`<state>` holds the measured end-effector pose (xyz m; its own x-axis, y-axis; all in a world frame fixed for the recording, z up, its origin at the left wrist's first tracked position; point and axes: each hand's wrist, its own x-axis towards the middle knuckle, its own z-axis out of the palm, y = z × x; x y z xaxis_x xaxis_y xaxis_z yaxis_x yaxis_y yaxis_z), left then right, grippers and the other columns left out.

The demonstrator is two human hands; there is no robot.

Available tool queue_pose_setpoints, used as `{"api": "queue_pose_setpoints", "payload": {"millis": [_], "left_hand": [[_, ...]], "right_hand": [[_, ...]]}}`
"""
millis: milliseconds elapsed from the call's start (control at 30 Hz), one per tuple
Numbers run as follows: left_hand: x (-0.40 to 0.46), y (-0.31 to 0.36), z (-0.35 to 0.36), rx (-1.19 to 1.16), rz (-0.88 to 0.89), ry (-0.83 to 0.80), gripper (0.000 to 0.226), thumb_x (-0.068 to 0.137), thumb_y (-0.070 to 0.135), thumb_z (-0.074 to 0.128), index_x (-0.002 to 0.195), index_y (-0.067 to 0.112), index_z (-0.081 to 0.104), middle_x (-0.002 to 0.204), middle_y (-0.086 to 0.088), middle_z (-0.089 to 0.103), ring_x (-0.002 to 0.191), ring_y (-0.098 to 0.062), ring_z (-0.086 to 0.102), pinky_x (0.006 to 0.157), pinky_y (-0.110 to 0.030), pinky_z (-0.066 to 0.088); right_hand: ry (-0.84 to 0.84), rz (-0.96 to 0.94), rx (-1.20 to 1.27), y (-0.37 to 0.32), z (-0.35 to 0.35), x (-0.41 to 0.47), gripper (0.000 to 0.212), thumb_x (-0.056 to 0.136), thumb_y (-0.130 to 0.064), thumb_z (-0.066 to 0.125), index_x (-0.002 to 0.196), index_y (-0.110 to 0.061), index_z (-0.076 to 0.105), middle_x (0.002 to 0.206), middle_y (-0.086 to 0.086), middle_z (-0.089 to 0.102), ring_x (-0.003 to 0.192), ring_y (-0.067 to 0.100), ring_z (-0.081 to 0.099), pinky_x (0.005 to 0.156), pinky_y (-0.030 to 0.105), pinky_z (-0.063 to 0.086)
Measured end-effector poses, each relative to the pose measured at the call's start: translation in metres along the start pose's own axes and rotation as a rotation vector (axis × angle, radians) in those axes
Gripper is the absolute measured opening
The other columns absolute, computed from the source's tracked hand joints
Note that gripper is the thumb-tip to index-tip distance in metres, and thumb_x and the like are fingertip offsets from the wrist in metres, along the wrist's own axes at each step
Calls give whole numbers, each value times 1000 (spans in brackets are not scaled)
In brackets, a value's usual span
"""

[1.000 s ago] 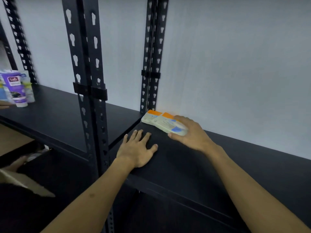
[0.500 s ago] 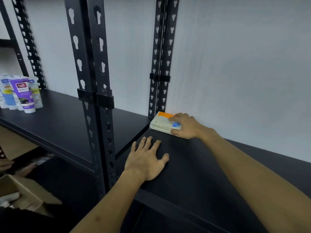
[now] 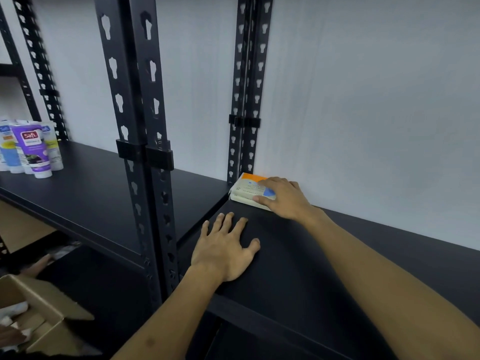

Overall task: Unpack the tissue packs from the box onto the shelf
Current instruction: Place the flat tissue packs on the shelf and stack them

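A pale tissue pack [image 3: 246, 188] with orange and blue patches lies flat in the back left corner of the black shelf [image 3: 298, 268], against the white wall and the rear upright. My right hand [image 3: 284, 197] rests on its right end, fingers curled over the top and thumb on its front edge. My left hand [image 3: 224, 249] lies flat on the shelf board just in front, fingers spread, holding nothing. The open cardboard box [image 3: 39, 313] sits low at the bottom left, with white packs showing inside.
Black perforated uprights [image 3: 140, 141] stand between two shelf bays. Several upright tubes [image 3: 31, 149] stand on the left shelf. Another person's hand [image 3: 11, 336] reaches into the box at the lower left. The wall closes the back of the shelf.
My right hand has pushed the tissue pack back and left into the corner by the wall. My left hand stayed flat on the shelf. The box came into view.
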<state>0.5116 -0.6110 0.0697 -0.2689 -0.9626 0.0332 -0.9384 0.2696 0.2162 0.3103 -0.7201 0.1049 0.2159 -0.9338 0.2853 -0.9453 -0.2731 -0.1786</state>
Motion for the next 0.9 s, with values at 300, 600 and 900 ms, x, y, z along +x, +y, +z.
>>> {"api": "queue_pose_setpoints", "payload": {"millis": [300,600,900], "left_hand": [[1,0,0,-4,-4,2,72,97,69,19,161,38,8,171,4,-2,157,-17,-9,127,-49,-4],[1,-3,-1,-41,2,8,72,97,70,22,161,39,13,171,4,3,157,-15,-5,127,-47,-3],[-4,-3,-6,-79,-8,9,78,93,77,30,160,38,21,171,4,9,157,-16,1,127,-46,0]], "right_hand": [[195,45,81,-10,-10,-24,56,97,-61,48,144,-31,49,150,-3,48,141,17,37,116,42,21],[206,467,182,71,-34,-157,43,98,-51,53,123,-20,67,125,-2,69,121,21,60,115,46,35],[176,614,-23,69,-59,-274,39,96,-49,56,121,-22,67,124,-3,68,116,21,62,110,43,39]]}}
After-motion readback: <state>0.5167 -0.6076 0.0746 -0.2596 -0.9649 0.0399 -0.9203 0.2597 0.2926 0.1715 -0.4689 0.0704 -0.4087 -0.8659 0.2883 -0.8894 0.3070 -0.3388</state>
